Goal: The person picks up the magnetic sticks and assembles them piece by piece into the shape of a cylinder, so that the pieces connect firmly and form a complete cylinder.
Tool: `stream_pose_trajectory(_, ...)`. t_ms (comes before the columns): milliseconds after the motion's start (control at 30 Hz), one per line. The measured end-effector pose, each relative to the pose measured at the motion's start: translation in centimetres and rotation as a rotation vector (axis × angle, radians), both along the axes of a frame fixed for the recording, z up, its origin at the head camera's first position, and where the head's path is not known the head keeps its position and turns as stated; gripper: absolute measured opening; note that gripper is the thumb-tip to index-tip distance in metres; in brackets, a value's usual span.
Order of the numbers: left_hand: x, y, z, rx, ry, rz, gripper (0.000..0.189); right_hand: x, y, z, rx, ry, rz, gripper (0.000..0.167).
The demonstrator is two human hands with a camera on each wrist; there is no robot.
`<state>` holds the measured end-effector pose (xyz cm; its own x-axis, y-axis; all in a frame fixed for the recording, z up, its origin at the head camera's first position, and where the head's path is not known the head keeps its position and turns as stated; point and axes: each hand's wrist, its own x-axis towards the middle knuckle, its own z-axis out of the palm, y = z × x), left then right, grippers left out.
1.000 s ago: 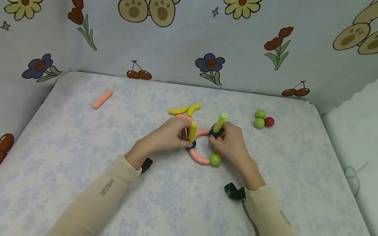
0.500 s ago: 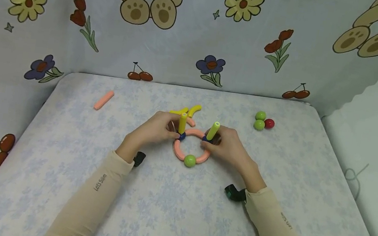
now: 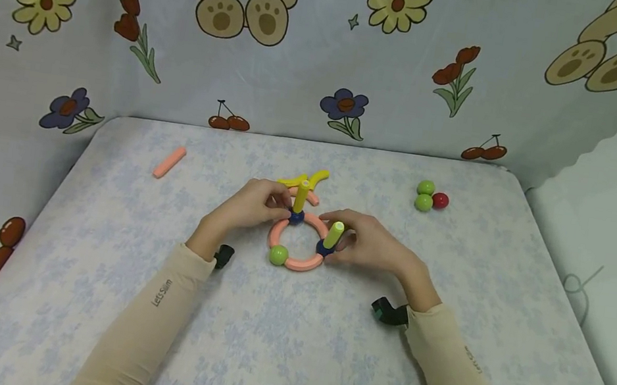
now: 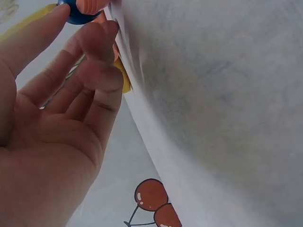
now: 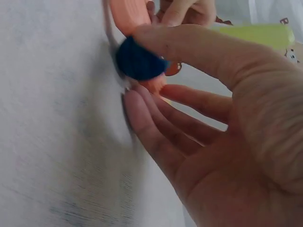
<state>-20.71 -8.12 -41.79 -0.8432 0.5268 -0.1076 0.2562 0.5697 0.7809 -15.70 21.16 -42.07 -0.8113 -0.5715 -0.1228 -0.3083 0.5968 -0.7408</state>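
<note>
A toy ring of curved pink sticks lies flat between my hands. It is joined by a green ball at the lower left and two dark blue balls. From the far blue ball rises a yellow stick; a yellow-green stick stands tilted on the right blue ball. My left hand pinches the far ball, thumb tip on it in the left wrist view. My right hand holds the right ball between thumb and fingers, the other fingers loosely bent.
Just behind the ring lie two curved yellow sticks and a curved pink stick. A straight pink stick is at the far left. Two green balls and a red ball cluster at the back right. A printed cloth hangs behind.
The ring has shifted left and turned clockwise between my hands. Its green ball has swung to the lower left, and the right blue ball has come nearer with my right hand.
</note>
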Motion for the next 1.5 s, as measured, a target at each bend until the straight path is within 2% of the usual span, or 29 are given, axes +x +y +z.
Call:
stream_pose_trajectory(100, 0.0, 0.1, 0.0, -0.007, -0.002, 0.006, 0.019, -0.2, 0.3, 0.0, -0.035, -0.027, 0.039, 0.067)
stream_pose_trajectory(167, 0.0, 0.3, -0.1, -0.008, 0.002, 0.003, 0.017, -0.3, 0.3, 0.0, -0.044, 0.006, 0.044, 0.061)
stream_pose_trajectory(367, 0.4, 1.3, -0.4, -0.039, 0.059, -0.054, 0.014, -0.3, -0.5, -0.5, -0.083, 0.109, -0.072, 0.033)
stream_pose_trajectory(500, 0.8, 2.2, -0.4, -0.019, 0.069, -0.111, 0.013, -0.4, -0.9, -1.1, -0.125, 0.116, -0.126, 0.033)
stream_pose_trajectory(633, 1.3, 2.8, -0.2, 0.007, 0.069, -0.172, 0.013, -0.3, -1.1, -1.6, -0.165, 0.111, -0.114, 0.03)
stream_pose_trajectory(733, 1.2, 2.7, 0.2, 0.013, 0.093, -0.176, 0.015, -0.3, -1.3, -1.8, -0.187, 0.121, -0.101, 0.027)
stream_pose_trajectory(833, 0.6, 1.1, 1.1, -0.001, 0.143, -0.072, 0.013, -0.2, -1.4, -1.9, -0.187, 0.129, -0.106, 0.024)
stream_pose_trajectory(900, 0.1, -0.8, 1.8, -0.039, 0.193, 0.059, 0.012, -0.2, -1.5, -1.8, -0.168, 0.132, -0.115, 0.022)
stream_pose_trajectory(1033, -0.7, -5.9, 2.7, -0.17, 0.29, 0.366, 0.012, -0.1, -1.5, -1.7, -0.123, 0.128, -0.145, 0.02)
stream_pose_trajectory(1100, -0.9, -8.3, 2.8, -0.236, 0.299, 0.497, 0.018, -0.1, -1.4, -1.5, -0.106, 0.129, -0.162, 0.019)
stream_pose_trajectory(1167, -1.0, -10.3, 2.7, -0.283, 0.274, 0.593, 0.026, -0.2, -1.3, -1.5, -0.086, 0.139, -0.173, 0.02)
stream_pose_trajectory(1233, -1.2, -11.9, 2.3, -0.315, 0.222, 0.655, 0.036, -0.2, -1.1, -1.3, -0.059, 0.149, -0.184, 0.02)
stream_pose_trajectory(1367, -1.8, -14.0, 1.3, -0.345, 0.115, 0.694, 0.049, -0.4, -0.7, -0.8, 0.0, 0.16, -0.212, 0.018)
stream_pose_trajectory(1500, -1.9, -14.4, 0.7, -0.378, 0.099, 0.697, 0.046, -0.7, 0.0, -0.5, 0.034, 0.166, -0.25, 0.018)
